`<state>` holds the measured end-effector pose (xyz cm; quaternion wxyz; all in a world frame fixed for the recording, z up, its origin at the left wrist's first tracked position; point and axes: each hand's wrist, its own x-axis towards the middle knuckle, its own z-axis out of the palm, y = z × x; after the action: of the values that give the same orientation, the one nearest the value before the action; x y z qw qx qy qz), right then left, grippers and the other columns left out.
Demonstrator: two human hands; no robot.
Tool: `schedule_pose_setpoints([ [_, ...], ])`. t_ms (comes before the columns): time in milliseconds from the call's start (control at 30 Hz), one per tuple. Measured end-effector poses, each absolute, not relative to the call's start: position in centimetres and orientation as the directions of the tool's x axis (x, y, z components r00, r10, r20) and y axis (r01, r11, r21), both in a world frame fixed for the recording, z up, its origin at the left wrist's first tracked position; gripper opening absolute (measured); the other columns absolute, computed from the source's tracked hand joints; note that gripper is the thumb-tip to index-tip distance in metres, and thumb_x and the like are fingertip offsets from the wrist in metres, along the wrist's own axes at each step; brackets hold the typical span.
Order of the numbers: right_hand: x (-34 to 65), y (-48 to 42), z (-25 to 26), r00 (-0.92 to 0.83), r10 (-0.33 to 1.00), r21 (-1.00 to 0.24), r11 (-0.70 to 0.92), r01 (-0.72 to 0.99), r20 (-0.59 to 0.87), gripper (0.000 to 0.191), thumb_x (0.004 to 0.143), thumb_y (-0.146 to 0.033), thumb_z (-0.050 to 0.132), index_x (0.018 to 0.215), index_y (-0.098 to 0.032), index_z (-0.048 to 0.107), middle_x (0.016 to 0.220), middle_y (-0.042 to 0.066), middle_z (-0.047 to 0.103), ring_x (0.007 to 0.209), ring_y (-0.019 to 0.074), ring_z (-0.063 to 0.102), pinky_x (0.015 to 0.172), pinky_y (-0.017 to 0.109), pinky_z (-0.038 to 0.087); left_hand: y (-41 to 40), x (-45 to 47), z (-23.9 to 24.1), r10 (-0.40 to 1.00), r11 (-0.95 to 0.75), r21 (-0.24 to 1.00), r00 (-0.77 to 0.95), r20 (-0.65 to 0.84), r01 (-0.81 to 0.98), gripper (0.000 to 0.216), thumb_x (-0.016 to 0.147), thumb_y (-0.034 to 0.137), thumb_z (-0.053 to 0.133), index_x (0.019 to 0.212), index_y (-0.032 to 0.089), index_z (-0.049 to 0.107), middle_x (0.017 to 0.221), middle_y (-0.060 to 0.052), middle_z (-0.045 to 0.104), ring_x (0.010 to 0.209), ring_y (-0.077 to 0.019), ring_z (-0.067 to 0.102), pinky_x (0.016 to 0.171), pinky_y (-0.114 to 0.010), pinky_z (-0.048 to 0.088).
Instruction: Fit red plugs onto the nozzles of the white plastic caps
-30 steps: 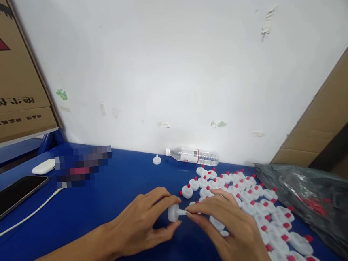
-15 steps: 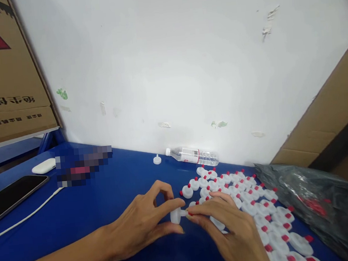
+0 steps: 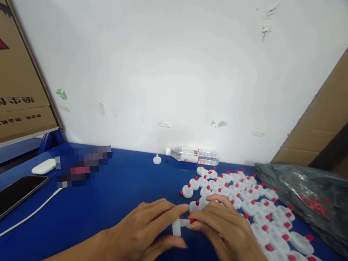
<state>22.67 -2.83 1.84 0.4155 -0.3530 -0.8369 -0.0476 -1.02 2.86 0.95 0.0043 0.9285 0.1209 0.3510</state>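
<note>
Between thumb and fingers, my left hand (image 3: 149, 232) grips a white plastic nozzle cap (image 3: 176, 227) by its round base, the spout turned to the right. My right hand (image 3: 228, 227) pinches a small red tip cap (image 3: 192, 221) at the end of that spout. How far the red cap sits on the spout is hidden by the fingers. Beside and beyond my right hand lie several white nozzle caps (image 3: 274, 229) with red tips, spread over the blue table (image 3: 121, 188). One nozzle cap (image 3: 157, 160) without a red tip stands apart near the wall.
A clear plastic bottle (image 3: 193, 155) lies along the wall. On the right is a dark plastic bag (image 3: 335, 201) with red pieces inside. A phone (image 3: 12, 197), a white case (image 3: 44, 166) and a white cable (image 3: 29, 217) lie at left. Cardboard boxes (image 3: 7, 72) flank both sides.
Both hands have shifted slightly downward with the nozzle cap. The left fingers have folded lower and closer together around its base. The right hand keeps pinching the red tip.
</note>
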Motion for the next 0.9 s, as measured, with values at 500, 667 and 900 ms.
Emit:
schedule_pose_setpoints([
  [500, 22.1, -3.5, 0.3, -0.397, 0.607, -0.279, 0.727, 0.628, 0.689, 0.023, 0.101, -0.007, 0.05, 0.084, -0.023, 0.054, 0.069, -0.003, 0.062, 0.061, 0.014, 0.057, 0.066, 0.03, 0.043, 2.1, -1.2, 0.5, 0.265, -0.963, 0.2, 0.754, 0.601, 0.18, 0.049, 0.115, 0.04, 0.038, 0.161, 0.024, 0.032, 0.119, -0.01, 0.076, 0.105, -0.0217, 0.076, 0.096, -0.03, 0.062],
  [667, 21.9, -3.5, -0.2, -0.382, 0.631, -0.308, 0.711, 0.632, 0.675, 0.027, 0.102, -0.009, 0.046, 0.079, -0.023, 0.049, 0.066, -0.004, 0.06, 0.059, 0.0133, 0.054, 0.063, 0.028, 0.04, 2.3, -1.3, 0.1, 0.241, -0.97, 0.179, 0.78, 0.578, 0.167, 0.042, 0.115, 0.038, 0.036, 0.151, 0.018, 0.042, 0.113, -0.012, 0.077, 0.1, -0.0214, 0.076, 0.092, -0.029, 0.063],
  [900, 21.8, -3.3, 0.4, -0.394, 0.644, -0.257, 0.681, 0.686, 0.656, 0.025, 0.103, -0.01, 0.048, 0.082, -0.023, 0.053, 0.07, -0.002, 0.063, 0.062, 0.014, 0.056, 0.074, 0.031, 0.044, 2.5, -0.9, 0.3, 0.28, -0.959, 0.206, 0.768, 0.576, 0.195, 0.044, 0.114, 0.045, 0.039, 0.151, 0.021, 0.045, 0.118, -0.01, 0.077, 0.108, -0.0208, 0.076, 0.098, -0.029, 0.061],
])
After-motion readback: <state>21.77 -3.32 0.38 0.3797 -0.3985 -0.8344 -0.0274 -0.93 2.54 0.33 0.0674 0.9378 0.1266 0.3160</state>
